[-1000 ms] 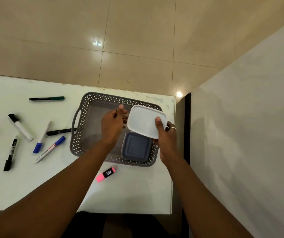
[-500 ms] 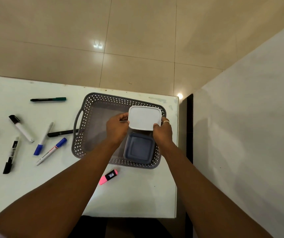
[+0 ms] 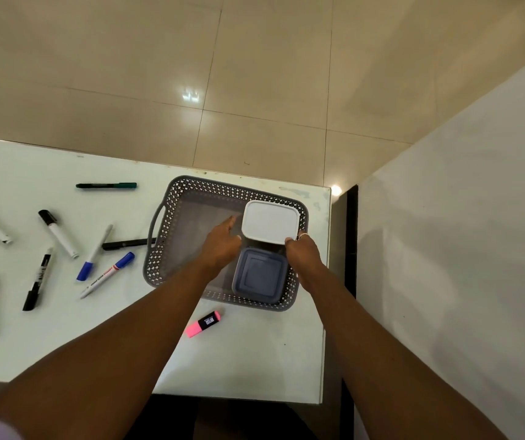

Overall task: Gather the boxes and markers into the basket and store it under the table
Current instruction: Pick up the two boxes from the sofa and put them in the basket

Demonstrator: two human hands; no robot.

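The white box (image 3: 270,224) is being set into the far right corner of the grey basket (image 3: 172,198), just beyond the blue box (image 3: 260,274) already lying there, presumably so that both boxes pack along the basket's right side and leave its left half free for markers. It is gripped at its near right corner by the fingers of the right hand (image 3: 302,252), while the left hand (image 3: 221,244) lies beside its left edge with fingers loosely spread, holding nothing. On the counter (image 3: 254,360) left of the basket the markers lie scattered, one black pen (image 3: 127,243) touching the basket's handle, and a pink highlighter (image 3: 204,323) lies just before the basket's near wall; nothing bars the box's descent.
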